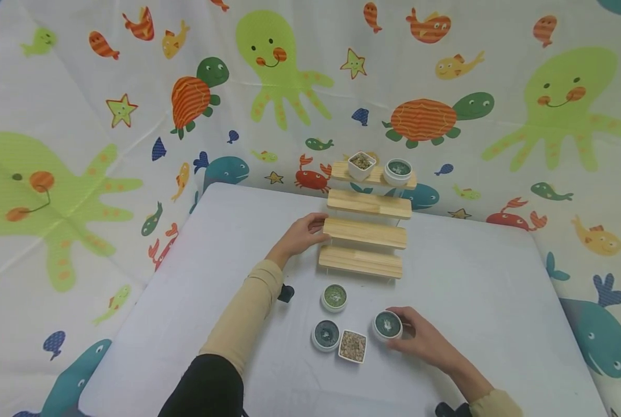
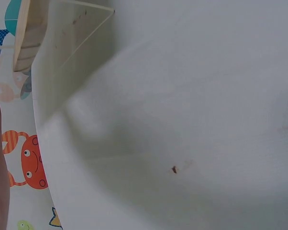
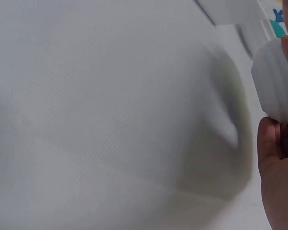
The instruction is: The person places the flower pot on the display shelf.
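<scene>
A small tiered stand with wooden shelves (image 1: pixel 366 233) stands on the white table. At its left side my left hand (image 1: pixel 302 234) grips the end of a middle shelf between thumb and fingers. My right hand (image 1: pixel 419 339) holds a round white pot with a dark green top (image 1: pixel 388 324), fingers and thumb on opposite sides; the right wrist view shows this white pot (image 3: pixel 275 81) from the side, over the table. Nearest to it are a square white pot with a speckled filling (image 1: pixel 353 346), a round dark-topped pot (image 1: pixel 326 335) and a round green-topped pot (image 1: pixel 334 297).
The top shelf bears a square white pot (image 1: pixel 361 164) and a round green-topped pot (image 1: pixel 397 171). Behind the table (image 1: pixel 498 301) hangs a cloth (image 1: pixel 310 69) printed with sea animals. A wooden shelf end (image 2: pixel 31 33) shows in the left wrist view.
</scene>
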Demonstrator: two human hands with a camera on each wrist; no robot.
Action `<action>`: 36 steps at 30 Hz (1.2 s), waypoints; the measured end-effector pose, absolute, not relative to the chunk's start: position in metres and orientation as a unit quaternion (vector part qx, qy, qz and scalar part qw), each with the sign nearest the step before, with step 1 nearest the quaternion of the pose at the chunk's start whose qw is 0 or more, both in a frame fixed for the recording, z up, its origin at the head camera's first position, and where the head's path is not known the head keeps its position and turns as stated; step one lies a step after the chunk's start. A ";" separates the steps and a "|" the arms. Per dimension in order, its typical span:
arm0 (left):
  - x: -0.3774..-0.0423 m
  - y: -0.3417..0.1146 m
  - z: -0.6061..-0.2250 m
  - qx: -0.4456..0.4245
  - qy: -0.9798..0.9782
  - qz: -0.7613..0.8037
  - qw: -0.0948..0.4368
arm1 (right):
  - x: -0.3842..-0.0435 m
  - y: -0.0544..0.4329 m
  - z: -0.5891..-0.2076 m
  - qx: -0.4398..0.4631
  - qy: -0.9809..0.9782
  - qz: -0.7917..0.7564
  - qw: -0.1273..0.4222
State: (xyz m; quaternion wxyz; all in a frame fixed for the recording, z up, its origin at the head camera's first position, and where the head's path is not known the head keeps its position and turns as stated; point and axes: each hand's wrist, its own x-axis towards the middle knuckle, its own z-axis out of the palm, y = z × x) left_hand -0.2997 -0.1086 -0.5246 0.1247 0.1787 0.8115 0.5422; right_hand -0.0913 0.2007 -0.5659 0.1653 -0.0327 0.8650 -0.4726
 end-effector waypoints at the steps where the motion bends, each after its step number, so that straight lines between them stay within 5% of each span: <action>1: -0.300 -0.109 -0.525 0.180 0.811 0.542 0.125 | -0.092 0.199 -0.566 -0.029 0.864 -0.475 0.163; 36: -0.293 -0.120 -0.526 0.190 0.807 0.544 0.128 | -0.122 0.140 -0.525 0.039 0.824 -0.560 0.076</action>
